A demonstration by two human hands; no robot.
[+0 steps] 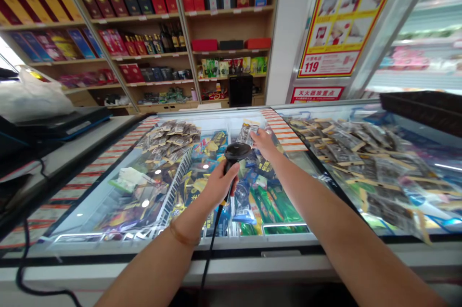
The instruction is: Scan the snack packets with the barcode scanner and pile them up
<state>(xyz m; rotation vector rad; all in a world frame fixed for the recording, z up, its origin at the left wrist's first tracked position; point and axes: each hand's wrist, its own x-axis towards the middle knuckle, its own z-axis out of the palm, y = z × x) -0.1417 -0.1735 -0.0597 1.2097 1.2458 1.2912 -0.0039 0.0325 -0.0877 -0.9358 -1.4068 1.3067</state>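
My left hand (221, 183) is wrapped around the handle of a black barcode scanner (238, 151), whose cable runs down toward me. Farther forward, my right hand (264, 142) pinches a small clear snack packet (246, 133) with dark contents. Both hands are over the glass top of a chest freezer (231, 252). A heap of similar packets (173, 137) lies on the glass to the left. Another, larger heap of packets (353, 148) spreads over the right side. Bagged frozen goods (269, 196) show beneath the glass.
At the far left a white plastic bag (32, 95) sits on dark counter equipment. A black tray (426, 109) stands at the right rear. Shelves (231, 13) with boxes and bottles line the back wall. A black cable (25, 254) hangs along the left front edge.
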